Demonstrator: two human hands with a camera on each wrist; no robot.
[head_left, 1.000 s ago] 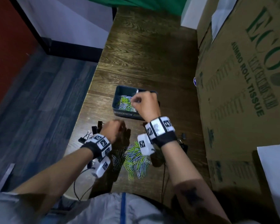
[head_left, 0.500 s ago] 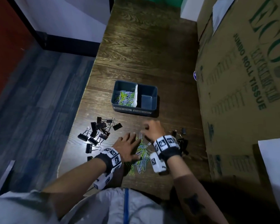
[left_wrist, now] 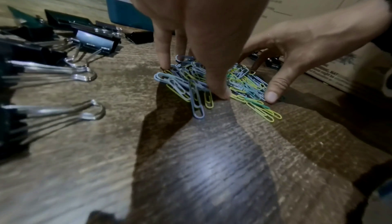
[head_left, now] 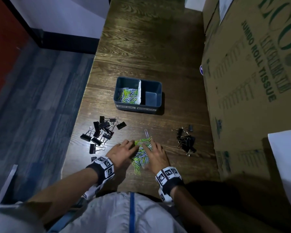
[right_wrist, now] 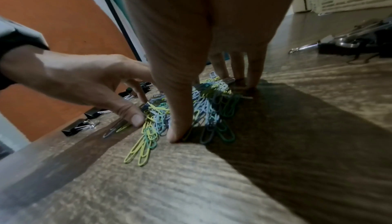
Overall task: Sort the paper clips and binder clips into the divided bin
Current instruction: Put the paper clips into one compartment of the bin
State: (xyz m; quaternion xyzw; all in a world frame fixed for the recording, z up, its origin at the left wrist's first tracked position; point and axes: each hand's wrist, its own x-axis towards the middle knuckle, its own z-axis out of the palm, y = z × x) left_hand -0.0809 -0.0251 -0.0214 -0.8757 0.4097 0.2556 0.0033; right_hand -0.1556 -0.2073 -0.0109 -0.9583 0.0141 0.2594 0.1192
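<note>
In front of the divided bin (head_left: 123,98), our left hand (head_left: 123,153) and right hand (head_left: 155,154) bracket the loose paper clips (head_left: 141,153), fingers spread, gripping nothing. Light, slippery, tangling wire; we judge scooping from both sides best.

A heap of paper clips (head_left: 141,153), yellow-green, pale blue and teal, is lying on the counter (head_left: 158,47) near its front edge, with one pale clip (head_left: 146,132) sitting apart just beyond it. The bin (head_left: 138,94), dark blue with a white divider, is standing farther back; its left compartment is holding more paper clips (head_left: 127,97), while its right compartment is showing only bare floor. Two white labels are facing the front wall. Black binder clips (head_left: 102,132) with silver handles are lying scattered left of the heap, and a smaller dark cluster (head_left: 186,140) is lying well to its right.
</note>
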